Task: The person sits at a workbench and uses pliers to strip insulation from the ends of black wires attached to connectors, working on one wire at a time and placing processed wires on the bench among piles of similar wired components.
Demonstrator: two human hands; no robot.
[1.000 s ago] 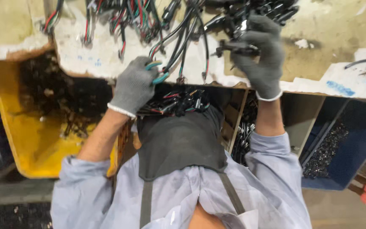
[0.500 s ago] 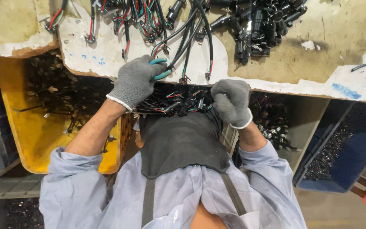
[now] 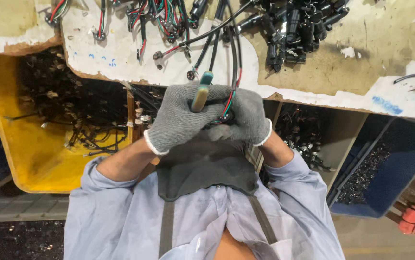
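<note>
Both my hands wear grey knit gloves and meet in front of my chest, just below the edge of the worn workbench (image 3: 313,72). My left hand (image 3: 178,120) grips a tool with a teal and tan handle (image 3: 200,91) that sticks up from the fist. My right hand (image 3: 248,118) closes on a bundle of black, red and green wires (image 3: 229,103) beside the tool. Black cables (image 3: 224,43) run up from my hands onto the bench. What lies between the two palms is hidden.
A pile of black connectors (image 3: 299,29) lies on the bench at top right, and coloured wire pieces (image 3: 154,19) at top centre. Under the bench stand a yellow bin (image 3: 19,149) with dark scraps at left, a blue bin (image 3: 400,168) at right, and an open compartment (image 3: 308,135) between.
My right hand has come down from the connector pile to my chest and now meets my left hand, which has drawn back from the bench edge with the tool.
</note>
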